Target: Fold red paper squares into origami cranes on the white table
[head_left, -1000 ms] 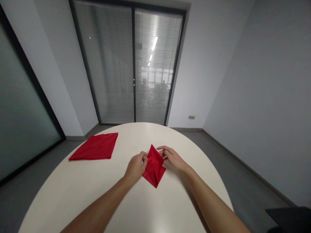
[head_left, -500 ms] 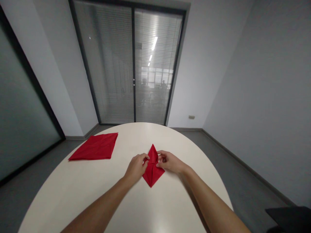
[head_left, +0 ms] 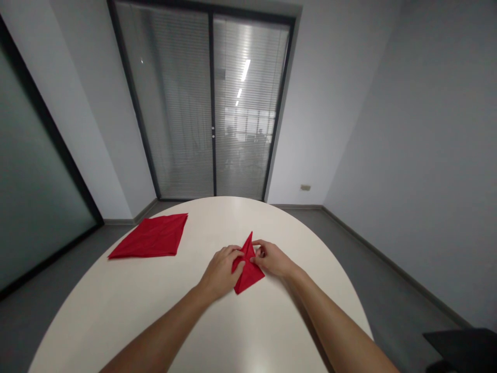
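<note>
A red folded napkin (head_left: 248,278), drawn into a narrow diamond with a pointed top, lies on the white round table (head_left: 217,336) in front of me. My left hand (head_left: 222,268) grips its left side, thumb and fingers closed over the cloth. On the opposite edge, my right hand (head_left: 272,258) pinches the napkin between thumb and fingers. Part of the napkin's middle and left edge is hidden beneath my fingers. Farther left lies a second red napkin (head_left: 153,237), flat and touched by neither hand.
Beyond the table stands a glass partition with blinds (head_left: 248,129). A dark object, perhaps a chair (head_left: 466,348), shows at the lower right. Grey walls and a grey floor surround the table.
The napkin has turned slightly, its top point now leaning right and its bottom corner shifted left. My left hand has moved right, farther over the cloth. The napkin's left side has narrowed.
</note>
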`<action>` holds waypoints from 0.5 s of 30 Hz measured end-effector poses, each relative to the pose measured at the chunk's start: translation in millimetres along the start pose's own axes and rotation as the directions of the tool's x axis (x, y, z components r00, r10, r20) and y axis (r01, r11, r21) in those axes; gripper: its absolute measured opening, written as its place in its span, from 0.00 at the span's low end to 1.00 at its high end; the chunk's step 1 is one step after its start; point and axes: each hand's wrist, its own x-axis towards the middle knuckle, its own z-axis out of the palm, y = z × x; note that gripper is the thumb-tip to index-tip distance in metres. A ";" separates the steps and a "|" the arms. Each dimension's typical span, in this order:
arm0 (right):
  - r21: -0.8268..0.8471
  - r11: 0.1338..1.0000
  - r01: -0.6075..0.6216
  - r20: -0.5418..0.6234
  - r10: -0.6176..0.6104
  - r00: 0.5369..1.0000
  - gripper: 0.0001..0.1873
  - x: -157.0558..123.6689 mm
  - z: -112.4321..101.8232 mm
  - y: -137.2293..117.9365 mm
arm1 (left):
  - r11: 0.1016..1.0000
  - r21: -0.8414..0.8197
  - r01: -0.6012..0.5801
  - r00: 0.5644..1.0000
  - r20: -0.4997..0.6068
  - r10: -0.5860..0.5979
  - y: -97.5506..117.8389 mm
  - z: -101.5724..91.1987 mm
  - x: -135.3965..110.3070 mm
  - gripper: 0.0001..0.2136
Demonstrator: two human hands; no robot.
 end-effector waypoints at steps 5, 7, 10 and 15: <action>-0.027 0.998 -0.048 -0.037 0.047 0.998 0.23 1.2 -0.9 -3.0 | 0.999 0.054 0.004 1.000 -0.003 -0.004 1.4 -1.4 0.0 0.16; -0.033 0.998 -0.053 -0.053 0.051 0.997 0.23 1.2 -1.5 -5.0 | 0.999 0.047 0.005 1.000 0.014 -0.005 4.2 -3.7 0.2 0.17; -0.029 0.998 -0.060 -0.086 0.057 0.995 0.25 0.8 -1.9 -6.1 | 0.999 0.034 0.022 1.000 0.019 -0.022 8.9 -6.3 -0.7 0.16; -0.060 0.997 -0.051 -0.094 0.045 0.995 0.28 -2.6 -5.2 -9.5 | 0.993 0.053 -0.107 0.989 0.111 0.100 1.9 0.5 -4.7 0.17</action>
